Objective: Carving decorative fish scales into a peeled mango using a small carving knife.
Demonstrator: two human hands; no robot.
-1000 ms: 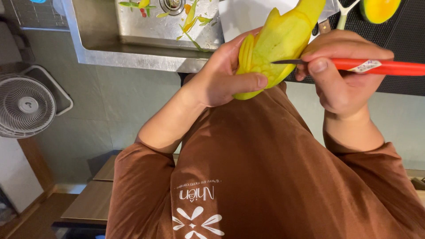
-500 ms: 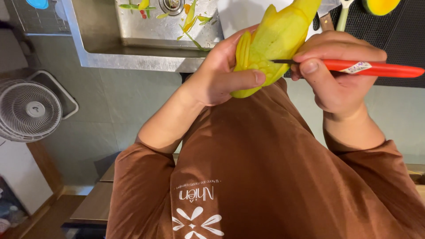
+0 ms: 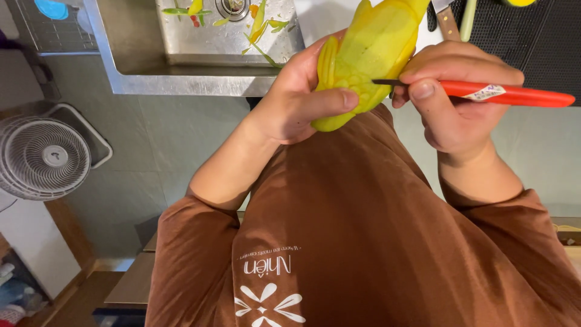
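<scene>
My left hand grips a yellow-green peeled fruit carved with ridges, thumb across its lower end. My right hand holds a red-handled knife. Its thin dark blade tip rests in the fruit's side. Both hands are raised in front of my chest, over my brown shirt.
A steel sink with green and yellow peel scraps lies beyond the hands. A black mat and a wooden-handled knife are at the top right. A white fan stands on the floor at the left.
The view has shifted slightly. Both hands keep the same grip, with the blade tip staying in the fruit's side.
</scene>
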